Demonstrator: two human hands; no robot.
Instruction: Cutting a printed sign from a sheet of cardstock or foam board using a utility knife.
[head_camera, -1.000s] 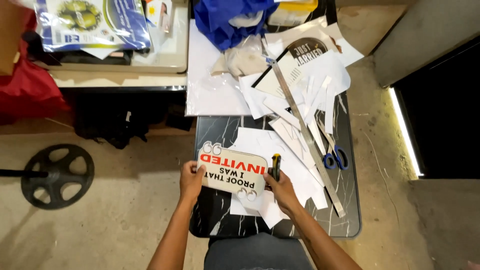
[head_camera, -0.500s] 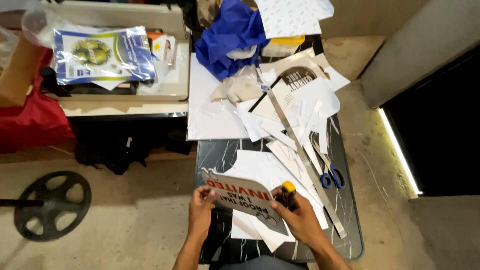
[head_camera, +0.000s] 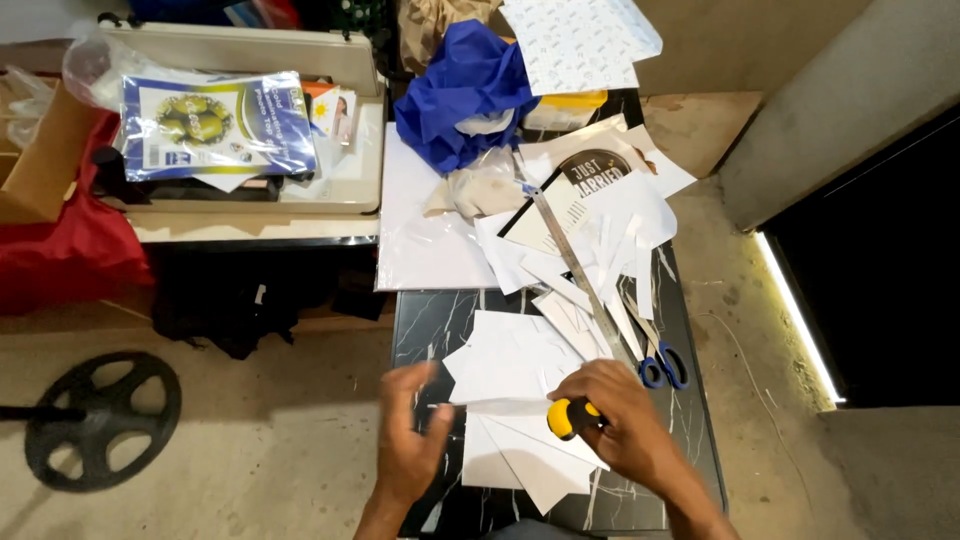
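Crumpled blue cloth (head_camera: 465, 95) at the far end of the black marble table (head_camera: 440, 320), with a long steel ruler (head_camera: 577, 272) slanting below it over loose white offcuts. Blue-handled scissors (head_camera: 662, 362) at the ruler's near end. Left of the table, a glossy blue packet (head_camera: 215, 125), a red bag (head_camera: 60, 250), a black wheel (head_camera: 100, 420).

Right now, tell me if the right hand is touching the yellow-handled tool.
Touching. The head view shows the right hand wrapped over the yellow-handled tool, fingers closed around it with only the handle's end sticking out above the white paper.
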